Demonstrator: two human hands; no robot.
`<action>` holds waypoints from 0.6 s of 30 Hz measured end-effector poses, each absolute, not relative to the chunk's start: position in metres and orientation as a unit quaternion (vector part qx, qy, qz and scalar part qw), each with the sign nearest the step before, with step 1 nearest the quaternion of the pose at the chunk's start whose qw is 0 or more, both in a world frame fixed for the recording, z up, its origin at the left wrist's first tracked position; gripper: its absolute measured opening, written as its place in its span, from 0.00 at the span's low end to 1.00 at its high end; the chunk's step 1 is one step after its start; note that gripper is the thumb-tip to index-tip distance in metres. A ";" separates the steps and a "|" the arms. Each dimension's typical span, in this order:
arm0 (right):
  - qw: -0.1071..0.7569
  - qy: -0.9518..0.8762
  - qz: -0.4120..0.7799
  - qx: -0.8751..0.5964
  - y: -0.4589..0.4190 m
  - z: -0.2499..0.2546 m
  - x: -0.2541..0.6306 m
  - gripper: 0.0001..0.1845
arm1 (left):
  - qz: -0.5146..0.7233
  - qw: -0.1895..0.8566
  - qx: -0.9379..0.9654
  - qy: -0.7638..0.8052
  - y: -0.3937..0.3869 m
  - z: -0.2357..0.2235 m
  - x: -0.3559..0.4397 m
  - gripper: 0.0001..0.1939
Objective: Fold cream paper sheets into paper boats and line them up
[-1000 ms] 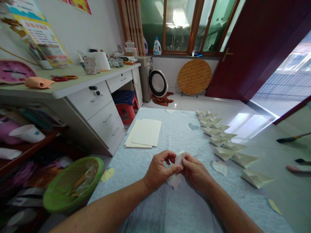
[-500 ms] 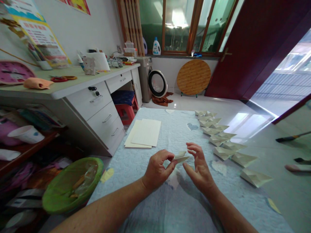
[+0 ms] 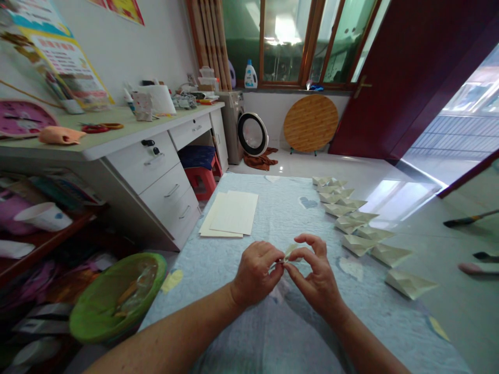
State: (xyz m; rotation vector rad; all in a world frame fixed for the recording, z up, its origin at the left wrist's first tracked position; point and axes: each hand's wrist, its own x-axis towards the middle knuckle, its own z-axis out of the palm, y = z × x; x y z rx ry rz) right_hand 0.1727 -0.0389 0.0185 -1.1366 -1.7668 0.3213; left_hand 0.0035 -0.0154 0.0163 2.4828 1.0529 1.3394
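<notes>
Between my hands, above the cloth-covered table (image 3: 268, 208), is a small folded piece of pale paper (image 3: 290, 251), mostly hidden by fingers. My left hand (image 3: 258, 271) pinches its near left edge between thumb and forefinger. On the other side, my right hand (image 3: 315, 270) pinches the same paper with thumb and forefinger, its other fingers curled above. Several folded paper boats (image 3: 359, 245) stand in two rows along the table's right side, the closest one (image 3: 410, 284) at the front right. Flat sheets of cream paper (image 3: 234, 213) lie stacked to the left, beyond my left hand.
Left of the table stands a green basket (image 3: 78, 317) with plastic wrapping inside. A white desk (image 3: 156, 171) holds scissors (image 3: 95, 128) and a pink clock (image 3: 23, 118). A red stool (image 3: 202, 179) is under it. Brushes (image 3: 468, 221) show at the right edge.
My right hand has moved left and closed on the folded paper, which it was apart from before. My left hand has turned slightly, still holding the paper.
</notes>
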 end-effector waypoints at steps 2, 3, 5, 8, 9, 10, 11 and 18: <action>0.482 -0.728 0.136 -0.469 -0.039 0.019 0.173 0.06 | 0.441 0.063 0.825 0.347 -0.015 0.016 0.004 0.04; 0.480 -0.729 0.137 -0.468 -0.039 0.019 0.173 0.06 | 0.440 0.063 0.827 0.345 -0.015 0.016 0.004 0.04; 0.476 -0.735 0.137 -0.463 -0.039 0.019 0.173 0.06 | 0.440 0.065 0.828 0.341 -0.015 0.015 0.004 0.04; 0.483 -0.739 0.143 -0.449 -0.038 0.019 0.173 0.05 | 0.442 0.080 0.826 0.340 -0.014 0.015 0.004 0.03; 0.488 -0.735 0.151 -0.445 -0.038 0.018 0.174 0.05 | 0.444 0.092 0.823 0.342 -0.014 0.015 0.004 0.03; 0.494 -0.730 0.162 -0.444 -0.037 0.017 0.174 0.05 | 0.445 0.109 0.819 0.346 -0.014 0.015 0.004 0.03; 0.499 -0.722 0.177 -0.445 -0.037 0.016 0.175 0.04 | 0.447 0.127 0.813 0.351 -0.013 0.015 0.004 0.03; 0.521 -0.679 0.255 -0.449 -0.032 0.013 0.176 0.02 | 0.436 0.146 0.810 0.364 -0.011 0.013 0.005 0.08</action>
